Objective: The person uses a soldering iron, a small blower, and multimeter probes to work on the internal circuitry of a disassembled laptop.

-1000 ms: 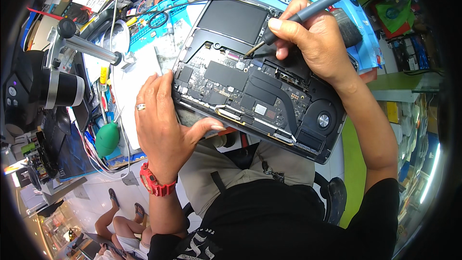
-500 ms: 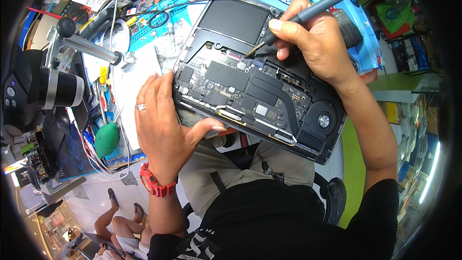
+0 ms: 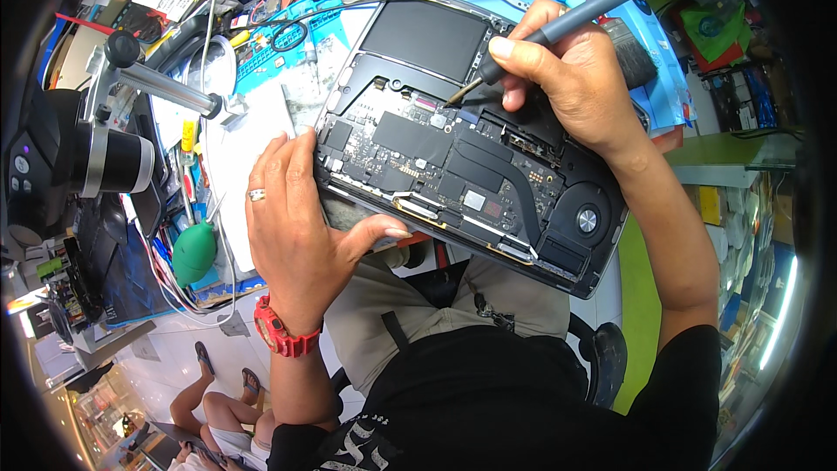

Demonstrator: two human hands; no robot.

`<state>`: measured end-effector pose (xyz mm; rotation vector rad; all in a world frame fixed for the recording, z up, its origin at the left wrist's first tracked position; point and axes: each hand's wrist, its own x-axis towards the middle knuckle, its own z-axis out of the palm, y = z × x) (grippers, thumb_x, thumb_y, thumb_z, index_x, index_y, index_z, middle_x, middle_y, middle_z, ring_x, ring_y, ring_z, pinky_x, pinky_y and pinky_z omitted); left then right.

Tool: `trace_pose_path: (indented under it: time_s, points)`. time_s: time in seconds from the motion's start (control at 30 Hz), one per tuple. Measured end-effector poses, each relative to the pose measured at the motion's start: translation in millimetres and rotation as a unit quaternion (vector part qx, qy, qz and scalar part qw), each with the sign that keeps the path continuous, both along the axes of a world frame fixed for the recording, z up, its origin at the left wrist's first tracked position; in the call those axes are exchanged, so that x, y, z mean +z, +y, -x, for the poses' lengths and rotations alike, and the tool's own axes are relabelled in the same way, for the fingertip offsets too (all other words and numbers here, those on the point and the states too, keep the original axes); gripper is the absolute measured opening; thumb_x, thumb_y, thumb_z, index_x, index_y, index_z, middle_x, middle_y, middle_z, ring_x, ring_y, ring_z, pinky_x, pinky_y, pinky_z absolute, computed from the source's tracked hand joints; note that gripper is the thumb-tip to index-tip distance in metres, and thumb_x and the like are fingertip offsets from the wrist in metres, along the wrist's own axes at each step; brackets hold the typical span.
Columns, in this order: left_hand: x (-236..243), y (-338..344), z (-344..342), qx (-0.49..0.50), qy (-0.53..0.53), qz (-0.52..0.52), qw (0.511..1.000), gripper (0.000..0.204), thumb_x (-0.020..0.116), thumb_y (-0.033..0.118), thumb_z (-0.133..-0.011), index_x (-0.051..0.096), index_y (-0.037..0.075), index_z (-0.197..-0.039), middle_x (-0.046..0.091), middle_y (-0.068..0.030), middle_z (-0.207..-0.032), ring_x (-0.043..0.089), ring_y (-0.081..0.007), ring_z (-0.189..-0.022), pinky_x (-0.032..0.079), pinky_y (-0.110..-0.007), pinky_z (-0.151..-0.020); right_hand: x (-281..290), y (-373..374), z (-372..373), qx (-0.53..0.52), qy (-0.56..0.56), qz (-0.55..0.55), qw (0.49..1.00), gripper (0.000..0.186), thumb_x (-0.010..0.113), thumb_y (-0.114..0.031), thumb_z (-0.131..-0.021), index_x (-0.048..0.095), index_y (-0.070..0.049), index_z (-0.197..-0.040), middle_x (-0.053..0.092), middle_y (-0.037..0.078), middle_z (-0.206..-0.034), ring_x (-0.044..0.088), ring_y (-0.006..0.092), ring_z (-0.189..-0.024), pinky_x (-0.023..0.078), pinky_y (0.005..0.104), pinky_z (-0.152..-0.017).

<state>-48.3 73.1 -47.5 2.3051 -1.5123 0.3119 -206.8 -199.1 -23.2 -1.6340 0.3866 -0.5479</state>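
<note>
An opened laptop (image 3: 410, 135) lies tilted across the bench edge above my lap, its circuit board, black battery cells and round fan (image 3: 588, 221) bare. My left hand (image 3: 301, 209) holds its left corner, fingers along the side and thumb at the near edge. In my right hand (image 3: 575, 74) is a soldering iron (image 3: 602, 4) with a grey handle, gripped like a pen. Its thin tip points down at the board's upper middle, close to a small connector; whether it touches I cannot tell.
On the left stand a microscope-like device (image 3: 113, 164) on a metal arm and a green blower bulb (image 3: 193, 253). Behind the laptop lie a blue mat (image 3: 261, 57), cables and a brush (image 3: 629, 54). Another person's legs (image 3: 222, 414) show at lower left.
Almost nothing differs. The laptop and my left hand have shifted very slightly to the right, and the iron's tip stays at nearly the same spot.
</note>
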Motion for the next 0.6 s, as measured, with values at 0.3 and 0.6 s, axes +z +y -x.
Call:
trace_pose_path:
  time_s: [0.3,0.6]
  points:
    - [0.1,-0.1,0.3,0.002,-0.002,-0.001,1.0,0.121,0.078,0.081,-0.068,0.055,-0.005,-0.149,0.062,-0.0272,-0.142,0.056,-0.0458,-0.137,0.044,-0.053,-0.113,-0.7,-0.1,-0.1,0.0,-0.002,0.003,1.0,0.025,0.079,-0.022,-0.101,0.066,-0.001,-0.094,0.069,0.006,-0.079,0.068,0.01,-0.065,0.059,0.0242,-0.061]
    - [-0.5,-0.1,0.2,0.0,-0.004,0.002,1.0,0.121,0.079,0.081,-0.067,0.056,-0.005,-0.149,0.062,-0.0266,-0.142,0.055,-0.0455,-0.137,0.044,-0.052,-0.112,-0.4,-0.5,0.1,0.0,-0.003,0.011,1.0,0.025,0.078,-0.022,-0.101,0.066,-0.001,-0.093,0.069,0.006,-0.079,0.068,0.0099,-0.066,0.059,0.0241,-0.062]
